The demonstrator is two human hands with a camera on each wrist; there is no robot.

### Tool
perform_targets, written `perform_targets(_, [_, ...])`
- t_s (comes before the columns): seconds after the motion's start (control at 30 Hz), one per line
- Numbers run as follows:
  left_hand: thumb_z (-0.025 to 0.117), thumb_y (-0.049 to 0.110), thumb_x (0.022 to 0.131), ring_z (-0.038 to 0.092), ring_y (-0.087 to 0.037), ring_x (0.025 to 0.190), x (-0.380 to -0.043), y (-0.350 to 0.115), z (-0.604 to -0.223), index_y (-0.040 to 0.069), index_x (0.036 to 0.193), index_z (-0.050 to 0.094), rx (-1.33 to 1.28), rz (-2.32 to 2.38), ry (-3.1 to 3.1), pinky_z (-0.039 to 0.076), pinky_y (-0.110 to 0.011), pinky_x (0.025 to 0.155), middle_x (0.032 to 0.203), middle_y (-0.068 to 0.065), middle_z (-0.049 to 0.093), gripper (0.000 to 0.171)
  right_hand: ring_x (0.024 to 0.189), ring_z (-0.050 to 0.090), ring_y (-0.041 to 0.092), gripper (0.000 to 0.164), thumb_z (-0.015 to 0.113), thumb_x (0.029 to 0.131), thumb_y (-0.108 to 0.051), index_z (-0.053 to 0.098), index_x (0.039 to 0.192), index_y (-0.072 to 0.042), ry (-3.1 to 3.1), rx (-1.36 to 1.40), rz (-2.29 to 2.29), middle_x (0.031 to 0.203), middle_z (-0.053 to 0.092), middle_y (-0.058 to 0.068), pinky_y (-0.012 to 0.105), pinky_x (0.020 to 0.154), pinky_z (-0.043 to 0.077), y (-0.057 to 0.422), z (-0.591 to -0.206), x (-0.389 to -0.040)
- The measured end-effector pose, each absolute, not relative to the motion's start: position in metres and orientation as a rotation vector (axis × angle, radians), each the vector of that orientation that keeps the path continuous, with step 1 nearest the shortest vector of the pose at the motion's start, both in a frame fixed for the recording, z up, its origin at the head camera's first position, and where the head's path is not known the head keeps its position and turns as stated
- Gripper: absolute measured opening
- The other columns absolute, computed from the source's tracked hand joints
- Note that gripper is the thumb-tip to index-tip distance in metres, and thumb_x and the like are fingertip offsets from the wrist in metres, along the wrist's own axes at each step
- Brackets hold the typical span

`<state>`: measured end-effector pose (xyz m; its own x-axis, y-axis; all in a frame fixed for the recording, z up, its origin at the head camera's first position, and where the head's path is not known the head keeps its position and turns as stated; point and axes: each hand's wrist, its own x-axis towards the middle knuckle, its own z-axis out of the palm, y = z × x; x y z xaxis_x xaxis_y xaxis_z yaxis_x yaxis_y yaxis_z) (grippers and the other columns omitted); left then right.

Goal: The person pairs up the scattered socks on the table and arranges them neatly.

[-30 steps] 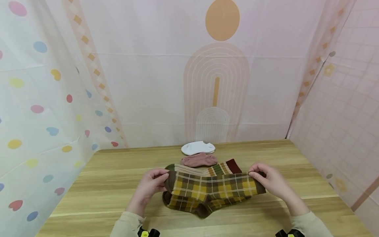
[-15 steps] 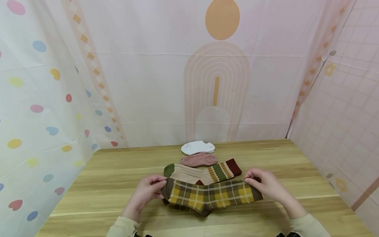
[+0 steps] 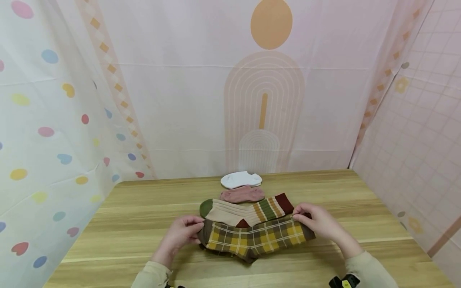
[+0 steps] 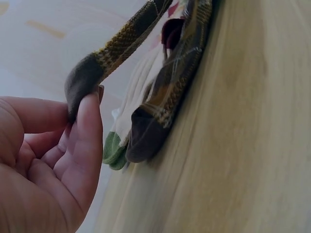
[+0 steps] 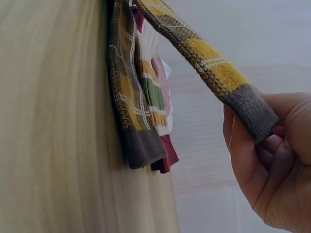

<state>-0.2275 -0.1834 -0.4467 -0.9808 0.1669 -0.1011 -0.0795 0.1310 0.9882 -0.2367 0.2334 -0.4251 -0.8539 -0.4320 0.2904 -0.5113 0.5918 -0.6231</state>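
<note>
A yellow and brown plaid sock (image 3: 266,236) is stretched level between both hands in the head view. My left hand (image 3: 181,234) pinches its dark toe (image 4: 82,82) between thumb and fingers. At the other end, my right hand (image 3: 320,224) pinches the dark cuff (image 5: 252,114). Both wrist views show a second plaid sock (image 5: 131,92) lying on the table below, mostly hidden from the head. Just behind it lies a beige striped sock (image 3: 230,212) with a green toe and a maroon cuff; its mate shows under it in the left wrist view.
Folded pink socks (image 3: 242,194) lie behind the striped pair, and white low-cut socks (image 3: 240,180) are farther back. All rest on a wooden table (image 3: 144,216). Patterned cloth hangs (image 3: 180,100) along the table's back and sides.
The held plaid sock has come down and toward me, with both hands, over the second plaid sock. More of the striped sock now shows behind it.
</note>
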Motion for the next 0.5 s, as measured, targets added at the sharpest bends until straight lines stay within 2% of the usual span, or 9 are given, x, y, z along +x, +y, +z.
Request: perform_targets(0.5, [0.063,-0.006,0.092,0.058,-0.014,0.057,-0.227,-0.177,-0.454,-0.014,0.101,0.065,0.042,1.813,2.448,0.053,-0.026,0.051,0.080,-0.006,0.062,0.013,0.082,0.059,0.007,0.006,0.063,0.098,-0.017,0.066,0.094,-0.013,-2.752,0.839,1.012,0.090,0.064,-0.009,0.032,0.072,0.051,0.229,-0.435,-0.252])
